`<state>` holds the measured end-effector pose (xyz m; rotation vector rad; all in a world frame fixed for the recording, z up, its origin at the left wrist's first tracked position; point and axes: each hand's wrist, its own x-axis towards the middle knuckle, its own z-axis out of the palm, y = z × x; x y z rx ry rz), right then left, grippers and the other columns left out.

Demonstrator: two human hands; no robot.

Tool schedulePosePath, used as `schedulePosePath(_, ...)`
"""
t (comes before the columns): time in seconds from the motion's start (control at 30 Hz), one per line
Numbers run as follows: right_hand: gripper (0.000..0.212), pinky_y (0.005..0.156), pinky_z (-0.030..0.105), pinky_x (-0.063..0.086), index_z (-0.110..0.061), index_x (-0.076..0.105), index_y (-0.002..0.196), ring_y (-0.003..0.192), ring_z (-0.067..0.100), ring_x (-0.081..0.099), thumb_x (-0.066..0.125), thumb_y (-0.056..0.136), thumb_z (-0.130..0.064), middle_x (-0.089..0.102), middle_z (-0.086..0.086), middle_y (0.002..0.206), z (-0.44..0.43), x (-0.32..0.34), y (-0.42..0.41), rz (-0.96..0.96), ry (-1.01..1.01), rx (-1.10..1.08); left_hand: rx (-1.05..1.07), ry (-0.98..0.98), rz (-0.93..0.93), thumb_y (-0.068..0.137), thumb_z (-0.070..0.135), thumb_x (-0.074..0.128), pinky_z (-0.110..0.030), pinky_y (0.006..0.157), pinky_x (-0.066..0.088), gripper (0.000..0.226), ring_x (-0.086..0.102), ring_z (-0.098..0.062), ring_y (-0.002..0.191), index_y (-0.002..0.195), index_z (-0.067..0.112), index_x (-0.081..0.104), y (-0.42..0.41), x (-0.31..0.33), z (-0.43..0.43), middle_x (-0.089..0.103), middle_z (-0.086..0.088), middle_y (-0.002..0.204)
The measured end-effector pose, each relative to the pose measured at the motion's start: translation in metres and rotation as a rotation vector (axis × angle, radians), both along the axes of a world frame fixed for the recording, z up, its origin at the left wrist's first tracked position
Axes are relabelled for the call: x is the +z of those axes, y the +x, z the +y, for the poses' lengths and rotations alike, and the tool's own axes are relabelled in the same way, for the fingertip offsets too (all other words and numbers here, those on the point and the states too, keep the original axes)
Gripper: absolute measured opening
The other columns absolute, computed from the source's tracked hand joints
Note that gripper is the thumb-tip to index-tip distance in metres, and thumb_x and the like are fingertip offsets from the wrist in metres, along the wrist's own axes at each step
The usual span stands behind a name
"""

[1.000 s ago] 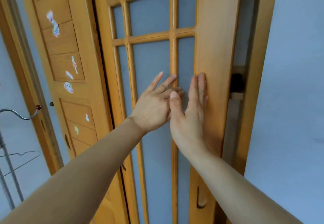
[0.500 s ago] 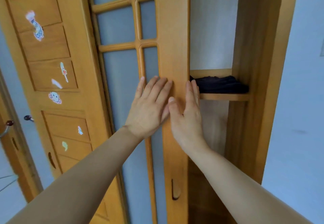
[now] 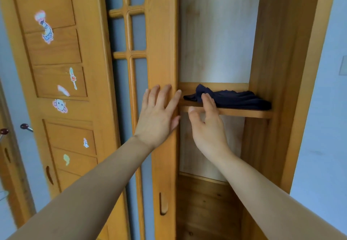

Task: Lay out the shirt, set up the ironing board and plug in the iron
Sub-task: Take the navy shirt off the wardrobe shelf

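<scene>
We see the sliding door (image 3: 162,52) pushed further aside than half a second ago, and the wardrobe opening beside its edge is now much wider. Left hand (image 3: 157,115) lies flat on the door's wooden stile, fingers spread and unclenched, the index fingertip reaching past the stile's edge. It holds nothing; the palm presses the wood.

Right hand (image 3: 208,127) has left the door. Earlier it lay flat on the stile beside the left hand; now it hangs free in the opening, on the far side of the door's edge from the left hand, fingers loosely curved and parted, thumb out, gripping nothing. Its fingertips overlap the front of the shelf (image 3: 244,112) and the near end of the dark cloth in our view; we cannot tell whether they touch either.

The shirt (image 3: 234,99), dark navy and crumpled, lies on that shelf inside the wardrobe, just past the door's edge. More of it shows than before.

On the other side of the sliding door, the panelled door (image 3: 56,52) with its stickers (image 3: 46,27) sits as it was.
</scene>
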<state>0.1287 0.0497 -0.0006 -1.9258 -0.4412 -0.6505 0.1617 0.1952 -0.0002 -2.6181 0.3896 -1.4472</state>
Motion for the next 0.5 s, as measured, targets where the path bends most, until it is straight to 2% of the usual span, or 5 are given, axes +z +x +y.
schedulePosePath(0.13, 0.055, 0.118, 0.027, 0.010, -0.024, 0.018, 0.150, 0.146, 0.004, 0.007, 0.039, 0.100, -0.033, 0.013, -0.011, 0.159, -0.002, 0.003, 0.005, 0.003, 0.004, -0.003, -0.008, 0.023, -0.038, 0.080, 0.020, 0.063, -0.056, 0.114, 0.009, 0.068, 0.030, -0.041, 0.137, 0.142, 0.012, 0.036, 0.000, 0.002, -0.002, 0.041, -0.017, 0.143)
schedulePosePath(0.27, 0.055, 0.121, 0.032, 0.014, -0.025, 0.020, 0.150, 0.146, 0.005, 0.011, 0.039, 0.100, -0.033, 0.016, -0.011, 0.158, -0.006, 0.002, 0.008, 0.011, 0.018, -0.013, -0.135, 0.061, -0.037, 0.084, 0.021, 0.060, -0.048, 0.118, 0.008, 0.061, 0.033, -0.035, 0.137, 0.139, 0.008, 0.039, 0.010, 0.009, -0.018, 0.044, -0.014, 0.143)
schedulePosePath(0.33, 0.055, 0.121, 0.031, 0.014, -0.024, 0.019, 0.150, 0.146, 0.006, 0.012, 0.040, 0.100, -0.032, 0.017, -0.010, 0.158, -0.010, 0.002, 0.012, 0.003, 0.007, -0.061, -0.216, 0.103, 0.003, 0.089, 0.023, 0.051, -0.045, 0.118, 0.007, 0.052, 0.035, -0.032, 0.137, 0.138, 0.007, 0.041, 0.018, 0.015, -0.029, 0.045, -0.014, 0.143)
schedulePosePath(0.4, 0.055, 0.121, 0.032, 0.012, -0.021, 0.020, 0.150, 0.146, 0.007, 0.012, 0.040, 0.100, -0.030, 0.018, -0.007, 0.158, -0.016, 0.003, 0.017, -0.010, 0.005, -0.106, -0.317, 0.107, 0.095, 0.093, 0.021, 0.043, -0.039, 0.118, 0.005, 0.051, 0.028, -0.027, 0.141, 0.142, 0.009, 0.035, 0.028, 0.022, -0.042, 0.038, -0.011, 0.148)
schedulePosePath(0.5, 0.055, 0.122, 0.035, 0.013, -0.018, 0.022, 0.149, 0.146, 0.008, 0.011, 0.041, 0.099, -0.030, 0.019, -0.005, 0.158, -0.028, 0.008, 0.023, -0.014, 0.016, -0.148, -0.350, 0.068, 0.218, 0.096, 0.011, 0.038, -0.033, 0.119, -0.003, 0.054, 0.012, -0.019, 0.146, 0.147, 0.014, 0.022, 0.047, 0.031, -0.053, 0.028, -0.004, 0.155)
